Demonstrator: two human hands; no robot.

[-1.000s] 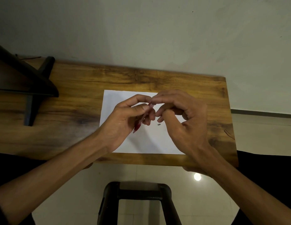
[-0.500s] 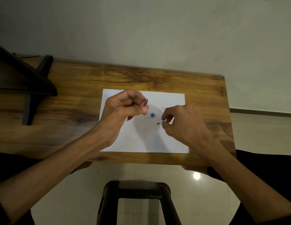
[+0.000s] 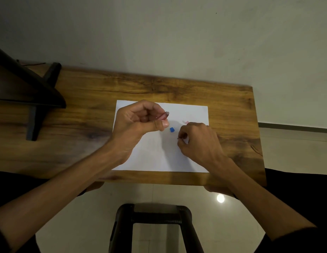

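Observation:
A white sheet of paper (image 3: pixel 159 154) lies on a wooden table (image 3: pixel 86 128). My left hand (image 3: pixel 139 123) hovers over the sheet's upper left and holds a thin reddish pen-like barrel (image 3: pixel 163 115) between curled fingers and thumb. A small blue piece (image 3: pixel 171 129) lies on the paper between my hands. My right hand (image 3: pixel 199 141) is down on the sheet at the right, its thumb and forefinger pinching a tiny dark piece (image 3: pixel 178 138). A small pinkish piece (image 3: pixel 185 122) lies just above my right hand.
A dark stand with a slanted panel (image 3: pixel 31 92) occupies the table's left end. A black stool frame (image 3: pixel 153 225) stands below the table's near edge, on a pale tiled floor. A plain wall rises behind the table.
My hands, joined over the paper a second ago, have parted. The left kept the reddish barrel; the right moved down onto the sheet and pinched the tiny dark piece. The blue piece came into view.

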